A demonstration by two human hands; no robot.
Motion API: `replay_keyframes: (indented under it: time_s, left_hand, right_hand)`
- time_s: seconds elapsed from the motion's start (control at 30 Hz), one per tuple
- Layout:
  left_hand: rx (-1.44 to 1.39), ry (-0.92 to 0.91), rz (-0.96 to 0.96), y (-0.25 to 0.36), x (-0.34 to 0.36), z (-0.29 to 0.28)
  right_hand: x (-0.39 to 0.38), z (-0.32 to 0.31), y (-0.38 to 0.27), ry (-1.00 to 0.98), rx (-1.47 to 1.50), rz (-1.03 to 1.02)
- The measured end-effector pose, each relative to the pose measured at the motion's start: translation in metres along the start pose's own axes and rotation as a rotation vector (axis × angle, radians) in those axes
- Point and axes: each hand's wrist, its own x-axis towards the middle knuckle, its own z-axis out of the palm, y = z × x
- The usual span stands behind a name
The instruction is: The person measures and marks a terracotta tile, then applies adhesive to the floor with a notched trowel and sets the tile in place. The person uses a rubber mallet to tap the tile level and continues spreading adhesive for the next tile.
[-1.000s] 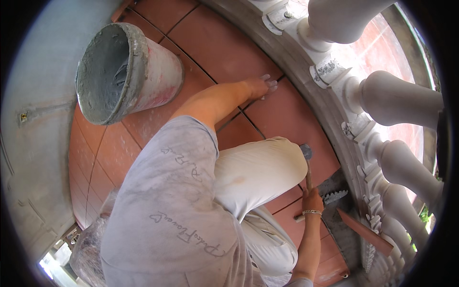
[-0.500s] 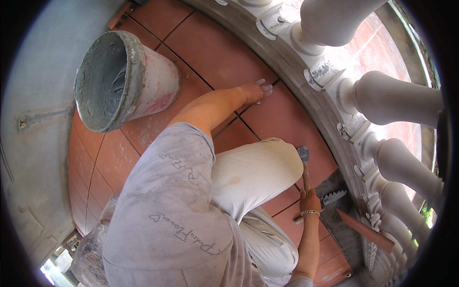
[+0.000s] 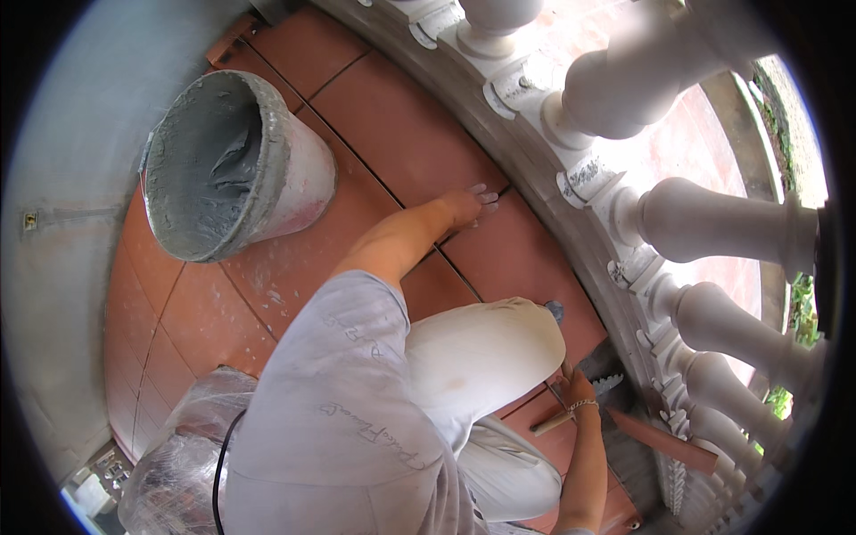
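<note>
My left hand [image 3: 470, 206] rests open on a red-brown floor tile [image 3: 517, 250], its grey-smeared fingers spread beside the joint with the neighbouring tile. With my right hand [image 3: 575, 387] I grip the handle of a mallet. The mallet's dark grey head [image 3: 555, 310] shows just past my bent knee, which hides part of the tool. Close to that hand is a notched trowel [image 3: 608, 383] with a toothed metal edge. A wooden handle [image 3: 553, 423] sticks out below the hand, seemingly the trowel's.
A bucket [image 3: 207, 169] of wet grey mortar stands tilted in view at the left, by a grey wall [image 3: 62, 294]. White balusters [image 3: 615, 94] line the right side. A narrow tile strip [image 3: 664, 441] lies near grey mortar. Clear plastic wrapping [image 3: 178, 455] is at lower left.
The whole view has shifted, with the bucket and balusters lower in it. The mallet's head is now more hidden behind my knee. My left hand stays by the same tile joint.
</note>
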Motion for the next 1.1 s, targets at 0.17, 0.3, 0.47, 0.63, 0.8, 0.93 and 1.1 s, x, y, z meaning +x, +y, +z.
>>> replay_keyframes:
  time_s: [0.17,0.3,0.47,0.63,0.8,0.93,1.1]
  left_hand:
    - [-0.048,0.334,-0.513,-0.034,-0.068,0.008]
    - [-0.099,0.431,-0.695,-0.068,-0.110,0.037]
    - [-0.018,0.574,-0.683,-0.077,-0.105,0.065]
    - [0.036,0.649,-0.661,-0.084,-0.102,0.076]
    - [0.026,0.653,-0.653,-0.084,-0.102,0.076]
    - [0.004,0.647,-0.668,-0.084,-0.103,0.074]
    - [0.017,0.696,-0.656,-0.084,-0.102,0.075]
  right_hand:
    - [0.001,-0.026,-0.016,0.091,-0.096,0.024]
    - [0.009,-0.040,-0.048,0.164,0.068,-0.106]
    - [0.042,-0.063,-0.121,0.204,0.237,-0.304]
    - [0.076,-0.057,-0.184,0.108,0.451,-0.310]
    - [0.100,-0.001,-0.230,0.166,0.805,-0.280]
    - [0.120,0.042,-0.257,0.232,0.544,-0.234]
    - [0.114,0.036,-0.255,0.070,0.919,-0.195]
